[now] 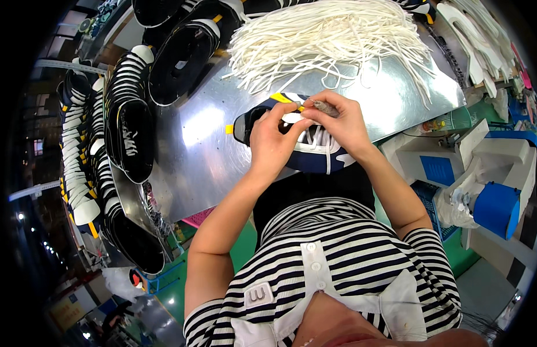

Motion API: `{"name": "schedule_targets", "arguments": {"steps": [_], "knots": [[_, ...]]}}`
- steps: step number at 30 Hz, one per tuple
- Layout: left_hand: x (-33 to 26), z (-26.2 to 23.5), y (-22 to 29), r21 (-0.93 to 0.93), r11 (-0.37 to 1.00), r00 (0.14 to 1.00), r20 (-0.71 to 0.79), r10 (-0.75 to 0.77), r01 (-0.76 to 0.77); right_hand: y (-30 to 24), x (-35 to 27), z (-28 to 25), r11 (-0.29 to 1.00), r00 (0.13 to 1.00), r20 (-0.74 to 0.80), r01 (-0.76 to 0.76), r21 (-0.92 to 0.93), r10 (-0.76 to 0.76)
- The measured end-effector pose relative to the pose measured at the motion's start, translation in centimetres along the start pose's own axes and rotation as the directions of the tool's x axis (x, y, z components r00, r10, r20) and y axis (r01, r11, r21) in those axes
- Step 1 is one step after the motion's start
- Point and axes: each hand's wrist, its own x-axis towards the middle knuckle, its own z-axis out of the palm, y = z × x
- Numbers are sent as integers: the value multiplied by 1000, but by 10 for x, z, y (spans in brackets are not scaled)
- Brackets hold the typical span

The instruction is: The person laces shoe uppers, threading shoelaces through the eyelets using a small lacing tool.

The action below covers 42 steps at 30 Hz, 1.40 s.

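A navy, white and yellow shoe (338,164) lies on the metal table, directly in front of my body. My left hand (269,142) is closed at its upper edge, thumb and index finger pinching by the white eyelet strip. My right hand (350,128) grips a small tool with a grey-brown wrapped handle (325,108); its tip is hidden between the fingers. White laces (319,139) cross the shoe's front below my fingertips. The yellow pull tab (229,129) sticks out at the heel, left of my left hand.
A big heap of white laces (332,34) covers the far part of the metal table (193,173). Black shoe uppers (182,61) and nested stacks of uppers (130,127) stand on the left. A whitish machine with a blue cover (497,209) sits at right; white pieces (468,40) lie far right.
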Motion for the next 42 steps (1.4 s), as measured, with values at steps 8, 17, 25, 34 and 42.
{"name": "schedule_targets", "arguments": {"steps": [8,17,25,34,42], "knots": [[2,-3,-1,75,997,999,-49,-14,17,-22,-31,-7,960,1000,-18,-13,-280,8],[-1,-2,3,162,984,989,-117,90,-71,-19,-26,-10,872,994,40,112,-476,-106],[-12,4,1,140,987,985,-145,98,-77,-19,-25,1,804,996,47,91,-587,-78],[1,2,-9,-275,955,993,-10,-119,112,-44,-2,13,515,980,194,151,-844,30],[-7,3,-8,-339,934,994,-25,107,-110,-5,11,41,569,978,209,162,-807,19]]}}
